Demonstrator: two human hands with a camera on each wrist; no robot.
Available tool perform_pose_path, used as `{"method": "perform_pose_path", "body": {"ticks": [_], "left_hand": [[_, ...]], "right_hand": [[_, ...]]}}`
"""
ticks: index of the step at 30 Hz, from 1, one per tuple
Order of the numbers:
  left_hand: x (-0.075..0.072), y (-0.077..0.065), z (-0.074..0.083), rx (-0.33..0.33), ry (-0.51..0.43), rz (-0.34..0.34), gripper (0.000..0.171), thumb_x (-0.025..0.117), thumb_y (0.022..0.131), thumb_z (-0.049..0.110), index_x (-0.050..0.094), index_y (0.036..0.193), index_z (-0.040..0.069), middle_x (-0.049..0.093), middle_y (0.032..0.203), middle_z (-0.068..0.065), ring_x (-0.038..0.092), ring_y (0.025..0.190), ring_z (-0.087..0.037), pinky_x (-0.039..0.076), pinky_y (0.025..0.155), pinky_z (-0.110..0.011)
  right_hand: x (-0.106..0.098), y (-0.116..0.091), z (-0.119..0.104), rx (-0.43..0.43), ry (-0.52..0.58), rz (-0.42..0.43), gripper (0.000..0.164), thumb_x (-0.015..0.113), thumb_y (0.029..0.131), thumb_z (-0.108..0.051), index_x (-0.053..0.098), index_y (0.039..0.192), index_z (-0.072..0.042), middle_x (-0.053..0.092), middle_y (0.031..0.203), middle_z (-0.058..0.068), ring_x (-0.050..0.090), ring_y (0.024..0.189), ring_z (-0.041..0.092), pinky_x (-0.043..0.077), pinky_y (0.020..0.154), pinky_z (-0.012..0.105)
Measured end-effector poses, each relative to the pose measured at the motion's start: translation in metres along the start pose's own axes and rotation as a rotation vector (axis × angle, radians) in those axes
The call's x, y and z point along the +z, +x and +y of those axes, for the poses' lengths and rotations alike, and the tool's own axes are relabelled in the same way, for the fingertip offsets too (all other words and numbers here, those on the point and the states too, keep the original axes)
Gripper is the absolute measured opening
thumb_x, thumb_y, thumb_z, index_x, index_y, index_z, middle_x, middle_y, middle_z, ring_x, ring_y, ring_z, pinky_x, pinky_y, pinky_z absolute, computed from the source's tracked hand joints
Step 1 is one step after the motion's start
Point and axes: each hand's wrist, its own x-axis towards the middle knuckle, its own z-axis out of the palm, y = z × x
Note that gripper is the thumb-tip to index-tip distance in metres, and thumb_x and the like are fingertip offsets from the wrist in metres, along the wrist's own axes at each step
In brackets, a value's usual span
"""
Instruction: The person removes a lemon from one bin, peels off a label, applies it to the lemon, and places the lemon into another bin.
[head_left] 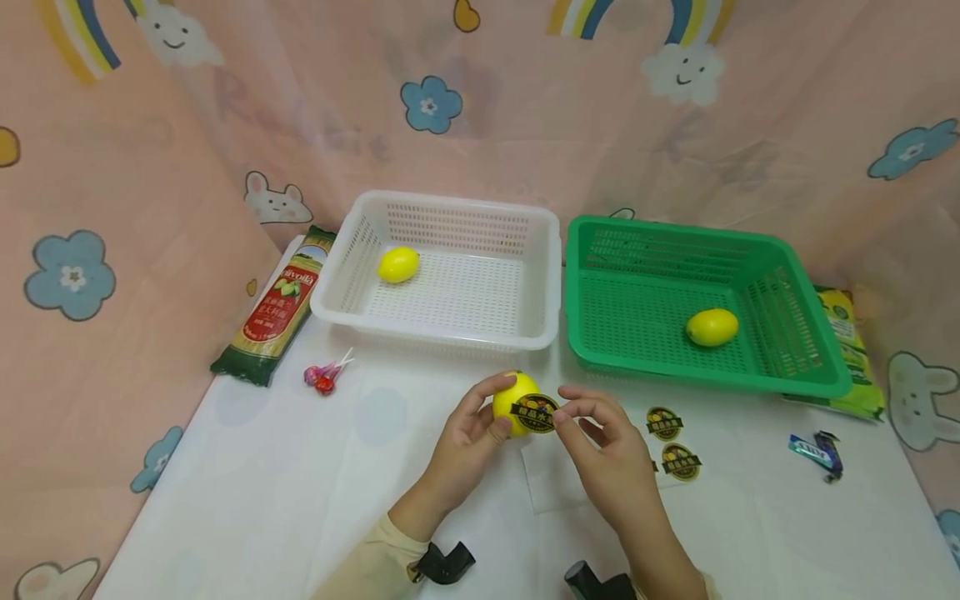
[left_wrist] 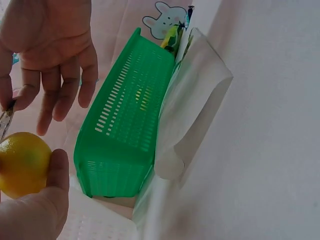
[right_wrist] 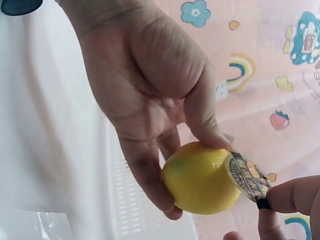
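My left hand (head_left: pixel 465 440) grips a yellow lemon (right_wrist: pixel 200 178) between thumb and fingers, above the front middle of the table. A round black-and-gold sticker (right_wrist: pixel 247 176) stands at the lemon's side, its far end pinched by the thumb and a finger of my right hand (head_left: pixel 611 454). In the right wrist view the sticker's near edge meets the lemon close to the left thumb; how much of it sticks cannot be told. Beneath the right hand lies a sticker sheet (head_left: pixel 551 483), partly hidden, with several like stickers (head_left: pixel 680 461) showing.
Behind the hands stand a white basket (head_left: pixel 435 335) with one lemon (head_left: pixel 398 264) and a green basket (head_left: pixel 705 379) with another lemon (head_left: pixel 712 327). A pasta packet (head_left: pixel 277 304) and lollipops (head_left: pixel 324 377) lie left. To the right are a yellow-green packet (head_left: pixel 855 358) and small wrapped sweets (head_left: pixel 817 454).
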Motion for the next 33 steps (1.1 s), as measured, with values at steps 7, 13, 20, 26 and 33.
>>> {"method": "perform_pose_path", "body": {"ticks": [7, 13, 20, 26, 33], "left_hand": [[0.0007, 0.0001, -0.0034, 0.057, -0.01, -0.038, 0.05, 0.061, 0.11, 0.021, 0.044, 0.145, -0.01, 0.037, 0.164, -0.021, 0.05, 0.14, -0.037, 0.052, 0.106, -0.032], [0.0051, -0.0002, -0.0051, 0.044, -0.051, -0.036, 0.029, 0.058, 0.11, 0.01, 0.053, 0.138, 0.005, 0.037, 0.163, -0.021, 0.052, 0.139, -0.033, 0.053, 0.105, -0.034], [0.0072, -0.0009, -0.0034, 0.121, -0.056, -0.022, 0.03, 0.055, 0.108, 0.004, 0.059, 0.131, 0.023, 0.04, 0.159, -0.028, 0.053, 0.137, -0.034, 0.053, 0.104, -0.035], [0.0071, -0.0033, -0.004, 0.134, -0.057, -0.001, 0.032, 0.055, 0.107, 0.003, 0.061, 0.129, 0.026, 0.042, 0.158, -0.025, 0.053, 0.138, -0.031, 0.053, 0.104, -0.034], [0.0064, -0.0042, -0.0057, 0.11, -0.107, -0.011, 0.03, 0.054, 0.109, 0.005, 0.059, 0.128, 0.027, 0.05, 0.154, -0.012, 0.055, 0.136, -0.027, 0.054, 0.102, -0.033]], "right_hand": [[0.0018, 0.0015, 0.0011, 0.039, -0.044, 0.007, 0.018, 0.075, 0.102, -0.021, 0.071, 0.098, -0.004, 0.063, 0.14, 0.008, 0.05, 0.14, 0.028, 0.041, 0.115, 0.058], [0.0032, 0.0016, -0.0006, 0.039, -0.091, 0.012, 0.018, 0.076, 0.101, -0.024, 0.073, 0.097, -0.006, 0.064, 0.14, 0.006, 0.05, 0.14, 0.028, 0.041, 0.115, 0.058], [0.0047, 0.0009, -0.0003, 0.011, -0.134, -0.003, 0.014, 0.077, 0.1, -0.022, 0.073, 0.093, -0.01, 0.065, 0.137, 0.004, 0.054, 0.137, 0.029, 0.041, 0.115, 0.061], [0.0038, 0.0019, 0.0011, 0.008, -0.178, -0.01, 0.012, 0.08, 0.098, -0.023, 0.077, 0.092, -0.013, 0.066, 0.136, 0.003, 0.053, 0.137, 0.03, 0.04, 0.113, 0.065], [0.0031, 0.0036, 0.0048, -0.011, -0.238, 0.02, 0.01, 0.082, 0.095, -0.023, 0.078, 0.091, -0.015, 0.068, 0.133, 0.0, 0.052, 0.135, 0.028, 0.04, 0.11, 0.061]]}}
